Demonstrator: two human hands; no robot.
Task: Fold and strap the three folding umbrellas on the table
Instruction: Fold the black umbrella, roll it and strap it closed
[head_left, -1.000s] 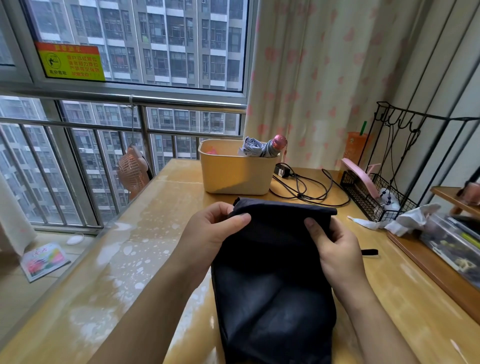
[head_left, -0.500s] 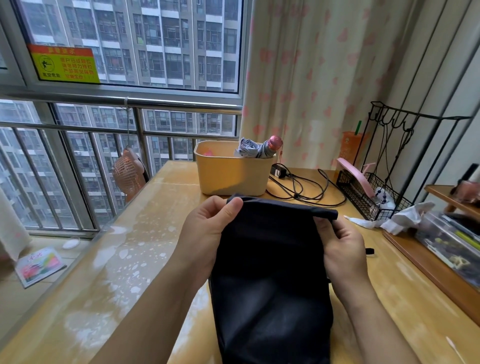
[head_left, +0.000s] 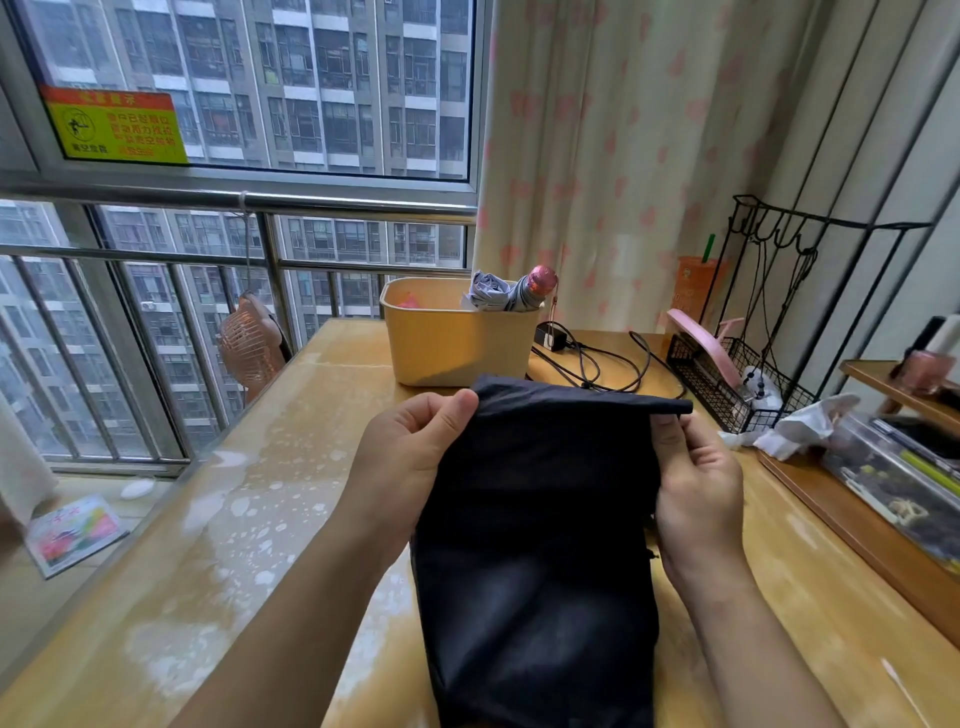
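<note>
Both hands (head_left: 410, 457) (head_left: 696, 488) pinch black umbrella (head_left: 540, 545) canopy above table (head_left: 234, 545).

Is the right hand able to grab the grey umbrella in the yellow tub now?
Probably not yet: the right hand grips the black umbrella. If it lets go, the way looks free: the grey umbrella sticks out of the open yellow tub.

Yellow window sticker (head_left: 115, 126): text illegible

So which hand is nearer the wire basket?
Right. The right hand grips the black umbrella by the edge nearest the wire basket, just short of it; the left hand grips the opposite edge, beyond the umbrella.
</note>
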